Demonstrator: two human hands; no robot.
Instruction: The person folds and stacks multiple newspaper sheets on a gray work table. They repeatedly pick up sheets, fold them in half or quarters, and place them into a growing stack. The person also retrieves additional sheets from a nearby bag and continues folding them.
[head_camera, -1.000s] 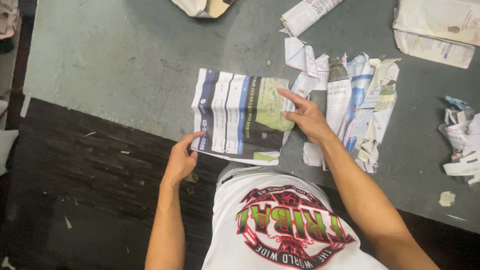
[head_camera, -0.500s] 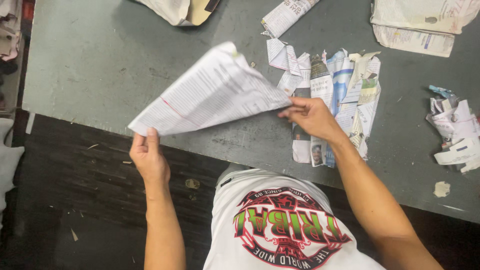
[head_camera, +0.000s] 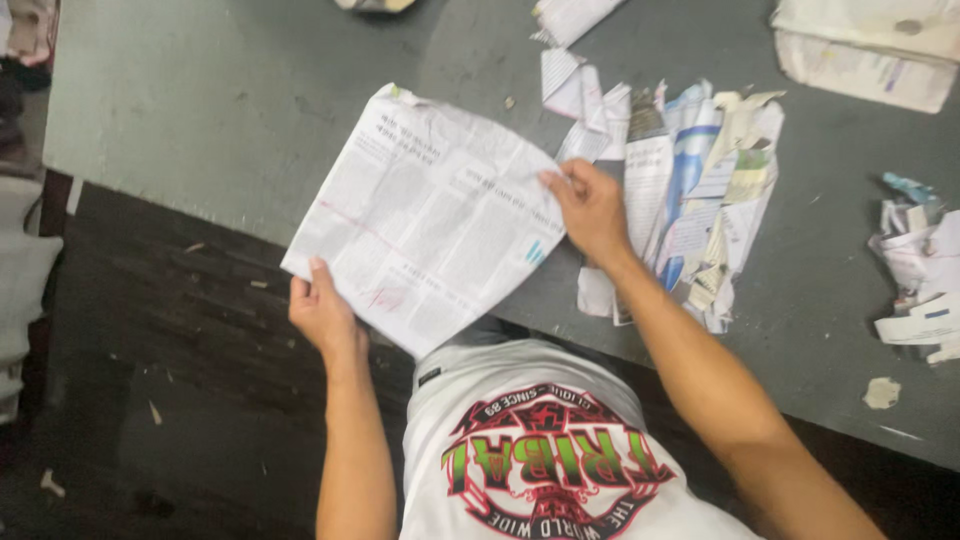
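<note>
Newspaper sheet (head_camera: 430, 215) now opened flat, left hand (head_camera: 322, 312) and right hand (head_camera: 590, 210) grip its edges

A Rough Paper-Sorting Workshop

A plain workroom is suggested. A scuffed grey table (head_camera: 200, 110) is seen over a dark, littered floor (head_camera: 150, 400). Torn newspaper strips (head_camera: 700, 190) are piled at three o'clock, crumpled scraps (head_camera: 920, 270) lie farther right, and stacked papers (head_camera: 860, 50) are kept at one o'clock.

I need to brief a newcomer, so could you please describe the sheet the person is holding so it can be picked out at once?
Start at the grey table and find its near edge. The newspaper sheet lies there, gripped by the left hand and right hand. Unlike the torn colourful strips beside it, it is whole, broad and mostly black-and-white print.
</note>
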